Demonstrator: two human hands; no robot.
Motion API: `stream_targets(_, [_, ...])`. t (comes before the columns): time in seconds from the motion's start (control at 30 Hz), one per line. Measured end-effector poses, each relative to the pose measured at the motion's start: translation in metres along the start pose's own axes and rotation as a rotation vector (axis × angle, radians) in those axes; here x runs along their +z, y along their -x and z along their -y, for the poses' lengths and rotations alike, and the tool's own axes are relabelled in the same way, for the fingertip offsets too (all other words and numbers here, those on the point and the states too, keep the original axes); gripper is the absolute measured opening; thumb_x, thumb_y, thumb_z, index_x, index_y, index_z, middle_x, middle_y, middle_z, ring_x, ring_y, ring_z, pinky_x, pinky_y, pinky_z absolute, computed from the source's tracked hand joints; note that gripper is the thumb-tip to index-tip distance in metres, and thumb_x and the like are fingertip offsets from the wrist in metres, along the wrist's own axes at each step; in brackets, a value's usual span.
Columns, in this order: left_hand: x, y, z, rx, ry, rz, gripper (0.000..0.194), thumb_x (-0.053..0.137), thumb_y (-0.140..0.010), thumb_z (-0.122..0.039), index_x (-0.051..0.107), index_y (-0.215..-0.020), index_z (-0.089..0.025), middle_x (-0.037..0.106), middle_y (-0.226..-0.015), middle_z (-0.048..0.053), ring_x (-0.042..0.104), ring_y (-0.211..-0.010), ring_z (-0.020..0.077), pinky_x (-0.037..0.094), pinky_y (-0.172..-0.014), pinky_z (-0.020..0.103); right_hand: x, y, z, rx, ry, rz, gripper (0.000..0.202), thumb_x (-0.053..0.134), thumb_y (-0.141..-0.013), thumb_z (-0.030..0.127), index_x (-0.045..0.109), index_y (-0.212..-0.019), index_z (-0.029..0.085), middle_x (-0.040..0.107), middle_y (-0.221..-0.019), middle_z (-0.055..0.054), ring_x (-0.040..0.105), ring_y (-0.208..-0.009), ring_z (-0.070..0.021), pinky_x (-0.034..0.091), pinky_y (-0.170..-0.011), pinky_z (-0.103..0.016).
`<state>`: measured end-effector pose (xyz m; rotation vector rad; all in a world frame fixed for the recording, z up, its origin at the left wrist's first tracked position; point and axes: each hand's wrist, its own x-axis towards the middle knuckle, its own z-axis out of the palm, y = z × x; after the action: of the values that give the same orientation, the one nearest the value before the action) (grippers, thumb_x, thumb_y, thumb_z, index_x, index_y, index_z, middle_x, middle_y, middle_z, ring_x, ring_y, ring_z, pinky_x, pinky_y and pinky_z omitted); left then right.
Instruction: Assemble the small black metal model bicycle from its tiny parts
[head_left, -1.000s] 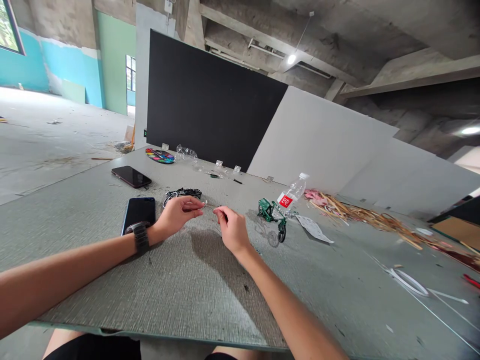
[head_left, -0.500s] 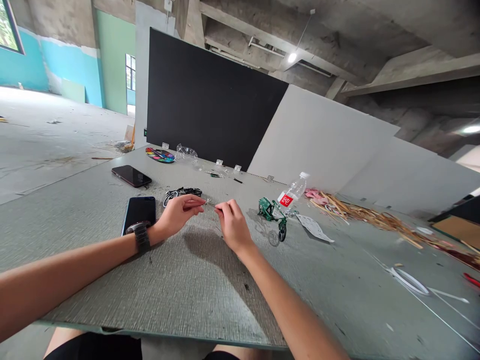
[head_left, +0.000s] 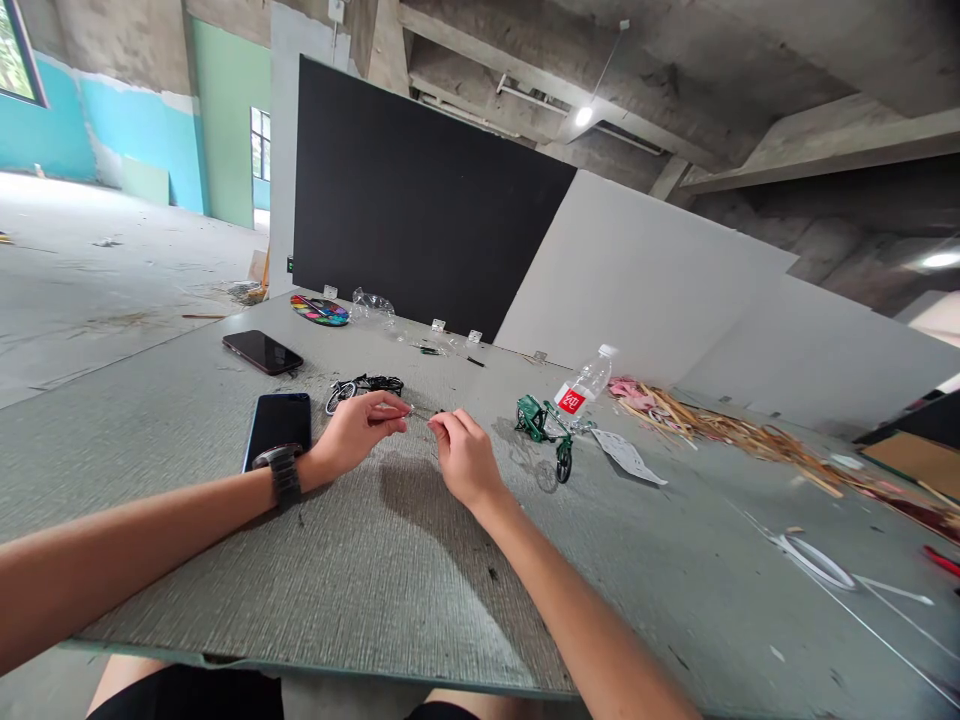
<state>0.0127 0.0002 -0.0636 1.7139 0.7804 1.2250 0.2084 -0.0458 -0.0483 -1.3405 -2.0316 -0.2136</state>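
My left hand (head_left: 362, 432), with a dark watch on its wrist, is closed in a pinch above the grey table. A small shiny piece (head_left: 410, 409) shows at its fingertips, too tiny to name. Facing it, my right hand (head_left: 466, 455) pinches as well; a thin dark bit peeks out by its fingers, and what it holds is mostly hidden. Just behind my left hand lies a black model bicycle (head_left: 379, 384), partly covered. To the right of my right hand a green model bicycle (head_left: 541, 420) stands on the table.
Two phones (head_left: 262, 352) lie at the left. Along the back are a paint palette (head_left: 320, 310), clear plastic packaging (head_left: 373, 308) and small dark parts (head_left: 429, 350). A water bottle (head_left: 589, 385), a paper sheet (head_left: 626, 457), wood strips (head_left: 750, 435) and a white cable-tie loop (head_left: 817, 562) occupy the right.
My fingertips have drawn slightly apart, the right hand tilting and shifting a little. The bicycles and other things stay where they were.
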Motion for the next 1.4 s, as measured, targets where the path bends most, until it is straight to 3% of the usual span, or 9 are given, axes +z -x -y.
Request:
stream_targets(0.2, [-0.001, 0.001, 0.001, 0.053, -0.060, 0.025, 0.019, 0.070, -0.082, -0.028, 0.067, -0.098, -0.019, 0.078, -0.090, 0.006, 0.075, -0.089, 0.0224, 0.059, -0.082, 0.034, -0.003, -0.005, 0.002, 0.124, -0.182, 0.102, 0.035, 0.039, -0.102, 0.034, 0.064, -0.083, 0.018, 0.064, -0.073, -0.005, 0.059, -0.070, -0.0178, 0.039, -0.066, -0.027])
stream_targets(0.33, [-0.001, 0.001, -0.001, 0.099, -0.095, 0.058, 0.015, 0.068, -0.083, -0.026, 0.067, -0.096, -0.019, 0.078, -0.090, 0.005, 0.075, -0.088, 0.0212, 0.059, -0.082, 0.032, -0.005, -0.008, -0.005, 0.404, -0.481, 0.259, 0.046, 0.046, -0.094, 0.054, 0.065, -0.076, 0.017, 0.041, -0.050, 0.004, 0.041, -0.047, -0.0123, 0.030, -0.052, -0.025])
stream_targets(0.5, [-0.001, 0.001, -0.003, 0.132, -0.143, 0.091, 0.017, 0.066, -0.085, -0.028, 0.067, -0.099, -0.019, 0.078, -0.093, 0.005, 0.075, -0.089, 0.0205, 0.059, -0.081, 0.032, -0.004, -0.009, -0.011, 0.659, -0.971, 0.422, 0.050, 0.057, -0.080, 0.067, 0.060, -0.079, 0.016, 0.022, -0.054, 0.011, 0.018, -0.045, -0.0075, 0.023, -0.046, -0.023])
stream_targets(0.67, [0.000, 0.001, -0.005, 0.087, -0.136, 0.082, 0.020, 0.065, -0.086, -0.029, 0.067, -0.103, -0.019, 0.077, -0.096, 0.006, 0.074, -0.091, 0.0211, 0.057, -0.086, 0.034, -0.005, -0.008, -0.003, 0.385, -0.501, 0.269, 0.034, 0.049, -0.093, 0.045, 0.061, -0.081, 0.017, 0.045, -0.057, 0.004, 0.041, -0.051, -0.0115, 0.030, -0.051, -0.024])
stream_targets(0.8, [-0.002, -0.003, -0.003, 0.032, -0.006, 0.048, 0.026, 0.067, -0.085, -0.029, 0.064, -0.107, -0.016, 0.077, -0.093, 0.009, 0.073, -0.088, 0.0215, 0.057, -0.081, 0.034, -0.008, -0.007, 0.006, 0.106, -0.189, 0.185, 0.016, 0.043, -0.097, 0.023, 0.057, -0.101, 0.018, 0.063, -0.082, -0.004, 0.057, -0.070, -0.0156, 0.039, -0.062, -0.025])
stream_targets(0.9, [-0.005, -0.006, -0.002, -0.031, 0.047, 0.041, 0.031, 0.069, -0.083, -0.028, 0.062, -0.110, -0.015, 0.077, -0.087, 0.008, 0.073, -0.082, 0.0199, 0.057, -0.074, 0.032, -0.011, -0.006, 0.006, -0.082, 0.117, 0.215, 0.021, 0.038, -0.099, 0.019, 0.058, -0.105, 0.021, 0.064, -0.092, -0.007, 0.059, -0.074, -0.0166, 0.038, -0.061, -0.025])
stream_targets(1.07, [-0.005, -0.006, -0.001, -0.072, 0.110, 0.092, 0.034, 0.070, -0.081, -0.029, 0.060, -0.110, -0.014, 0.077, -0.086, 0.009, 0.071, -0.075, 0.0175, 0.054, -0.071, 0.030, -0.016, -0.004, 0.000, -0.228, 0.491, 0.278, 0.030, 0.039, -0.094, 0.011, 0.061, -0.112, 0.021, 0.064, -0.090, -0.008, 0.055, -0.059, -0.0145, 0.030, -0.053, -0.027])
stream_targets(1.2, [-0.002, -0.003, 0.001, -0.083, 0.118, 0.088, 0.029, 0.072, -0.080, -0.029, 0.062, -0.103, -0.014, 0.076, -0.077, 0.006, 0.071, -0.075, 0.0182, 0.054, -0.071, 0.030, -0.012, -0.001, 0.001, -0.182, 0.396, 0.285, 0.028, 0.037, -0.097, 0.015, 0.062, -0.108, 0.018, 0.066, -0.087, -0.008, 0.056, -0.059, -0.0149, 0.030, -0.054, -0.027])
stream_targets(1.4, [-0.001, 0.000, 0.003, -0.050, 0.052, 0.099, 0.018, 0.070, -0.079, -0.026, 0.061, -0.092, -0.017, 0.075, -0.078, 0.006, 0.074, -0.080, 0.0209, 0.056, -0.070, 0.031, -0.007, -0.003, 0.003, 0.087, -0.192, 0.228, 0.025, 0.043, -0.100, 0.034, 0.062, -0.093, 0.019, 0.059, -0.067, 0.000, 0.051, -0.058, -0.0132, 0.034, -0.057, -0.024])
